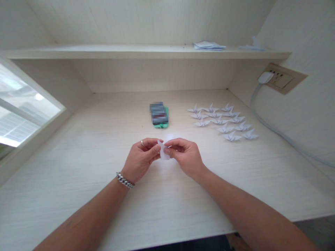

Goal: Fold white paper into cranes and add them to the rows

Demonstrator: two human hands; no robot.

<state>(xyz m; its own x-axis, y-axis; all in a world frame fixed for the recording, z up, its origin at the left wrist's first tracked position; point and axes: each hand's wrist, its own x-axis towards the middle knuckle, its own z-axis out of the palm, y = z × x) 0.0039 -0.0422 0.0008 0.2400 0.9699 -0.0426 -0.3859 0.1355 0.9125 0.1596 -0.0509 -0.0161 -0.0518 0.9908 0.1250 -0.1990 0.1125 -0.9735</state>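
Observation:
Between my two hands, above the middle of the desk, is a small folded piece of white paper (pixel 164 153). My left hand (pixel 142 155), with a ring and a chain bracelet at the wrist, pinches its left edge between thumb and fingers. From the other side my right hand (pixel 187 155) pinches it with thumb and index finger. The fingers cover part of the folds. Several white paper cranes (pixel 221 120) stand in rows on the desk, to the right and beyond my hands.
Past my hands lies a blurred-out item with a green edge (pixel 164 124), on the pale desk (pixel 146 216). A shelf (pixel 146 54) spans the back and bears a stack of paper (pixel 209 45). At right, a grey cable (pixel 277 129) runs down from a wall socket (pixel 285 82). A window (pixel 23 104) is at left.

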